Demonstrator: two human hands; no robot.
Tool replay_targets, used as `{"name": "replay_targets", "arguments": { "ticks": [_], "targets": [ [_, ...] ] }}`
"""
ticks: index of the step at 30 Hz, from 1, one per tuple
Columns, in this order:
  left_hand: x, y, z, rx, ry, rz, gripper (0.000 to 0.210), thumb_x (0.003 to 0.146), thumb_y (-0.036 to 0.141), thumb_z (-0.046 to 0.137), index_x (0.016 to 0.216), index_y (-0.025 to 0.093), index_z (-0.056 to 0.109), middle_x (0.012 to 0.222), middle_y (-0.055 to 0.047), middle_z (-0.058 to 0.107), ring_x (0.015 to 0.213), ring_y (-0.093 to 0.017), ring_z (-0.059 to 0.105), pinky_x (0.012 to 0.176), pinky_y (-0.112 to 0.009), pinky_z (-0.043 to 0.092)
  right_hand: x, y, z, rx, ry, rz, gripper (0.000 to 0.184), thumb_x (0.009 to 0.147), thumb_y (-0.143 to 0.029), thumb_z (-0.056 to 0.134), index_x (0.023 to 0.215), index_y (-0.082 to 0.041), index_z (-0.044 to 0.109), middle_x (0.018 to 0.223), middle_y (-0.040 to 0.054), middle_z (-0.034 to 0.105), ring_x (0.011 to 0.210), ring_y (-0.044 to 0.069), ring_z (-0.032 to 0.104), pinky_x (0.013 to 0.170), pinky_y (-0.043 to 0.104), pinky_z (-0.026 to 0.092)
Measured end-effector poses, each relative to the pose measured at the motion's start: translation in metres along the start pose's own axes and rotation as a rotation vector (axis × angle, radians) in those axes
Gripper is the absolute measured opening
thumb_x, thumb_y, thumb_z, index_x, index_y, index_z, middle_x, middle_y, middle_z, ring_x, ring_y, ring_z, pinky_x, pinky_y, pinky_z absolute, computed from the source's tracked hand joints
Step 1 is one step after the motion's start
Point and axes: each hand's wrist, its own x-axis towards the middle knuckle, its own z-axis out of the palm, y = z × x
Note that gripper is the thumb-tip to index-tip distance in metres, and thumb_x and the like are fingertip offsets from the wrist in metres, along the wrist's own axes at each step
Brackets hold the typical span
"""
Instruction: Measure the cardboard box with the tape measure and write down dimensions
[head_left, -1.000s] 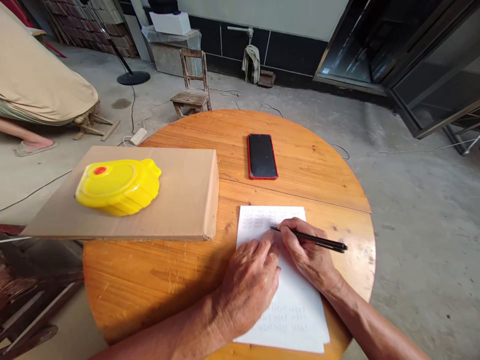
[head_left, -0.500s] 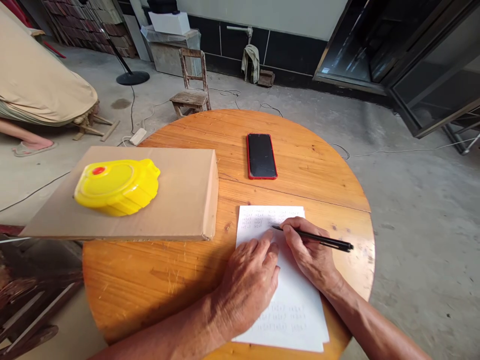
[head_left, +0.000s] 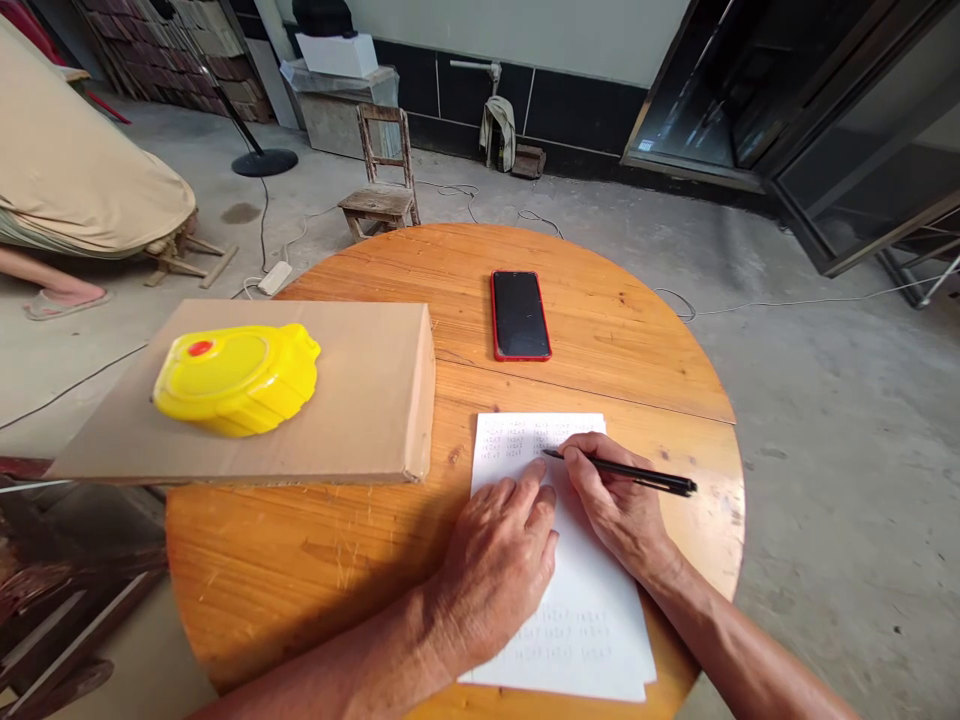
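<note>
A black pen (head_left: 637, 472) is gripped in my right hand (head_left: 619, 505), its tip touching the sheet near the rows of small handwriting at the top. My left hand (head_left: 502, 560) lies on the white paper (head_left: 592, 610), fingers stretched out and pressing it flat, with nothing held. The paper looks like a small stack, since a second edge shows at its lower right corner. More handwritten rows run along its lower part, partly covered by my left hand and wrist.
On the round wooden table (head_left: 622, 350), a phone with a red case (head_left: 521, 315) lies beyond the paper. At left sits a cardboard box (head_left: 367, 400) with a yellow plastic container (head_left: 236, 380) on top. A small wooden chair (head_left: 382, 200) stands behind the table; a person's foot (head_left: 71, 292) shows at far left.
The view has shifted very slightly. My right hand and the pen have barely moved, with the pen's rear end a touch further left; my left hand stays in place on the paper.
</note>
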Motion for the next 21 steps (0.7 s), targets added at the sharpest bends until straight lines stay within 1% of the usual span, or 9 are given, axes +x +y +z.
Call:
{"name": "replay_targets", "arguments": {
  "ticks": [3,10,17,21],
  "targets": [
    [-0.0008,0.0003,0.0003,-0.007,0.014,0.004,0.024,0.088,0.014,0.052,0.110,0.011,0.063,0.128,-0.015,0.062,0.093,-0.027,0.064,0.079,-0.046,0.058,0.0004,-0.0008,0.0001,-0.006,-0.009,0.002,0.013,0.091,-0.020,0.053,0.082,-0.021,0.063,0.070,-0.0032,0.063,0.061,0.011,0.054,0.060,0.022,0.044],
    [-0.0006,-0.0003,0.0012,-0.015,-0.015,-0.007,0.022,0.089,0.013,0.050,0.107,0.012,0.063,0.128,-0.015,0.061,0.095,-0.027,0.063,0.082,-0.047,0.057,0.0011,-0.0036,-0.0001,-0.038,-0.024,-0.005,0.014,0.090,-0.020,0.052,0.081,-0.020,0.063,0.071,-0.0017,0.064,0.060,0.011,0.055,0.059,0.023,0.044],
    [-0.0013,0.0007,0.0016,-0.019,-0.010,-0.014,0.024,0.089,0.013,0.051,0.110,0.012,0.063,0.129,-0.015,0.061,0.095,-0.027,0.064,0.081,-0.048,0.058,0.0019,-0.0041,0.0016,-0.051,-0.001,0.010,0.014,0.089,-0.021,0.053,0.080,-0.020,0.064,0.069,-0.0006,0.065,0.061,0.013,0.056,0.060,0.025,0.045],
    [-0.0009,0.0012,0.0012,-0.018,0.003,-0.014,0.025,0.089,0.013,0.050,0.111,0.012,0.062,0.127,-0.015,0.062,0.095,-0.027,0.064,0.081,-0.048,0.058,0.0025,-0.0057,0.0001,-0.052,-0.023,0.004,0.015,0.089,-0.020,0.052,0.078,-0.020,0.063,0.070,-0.0002,0.065,0.060,0.013,0.057,0.060,0.025,0.046]
  ]
}}
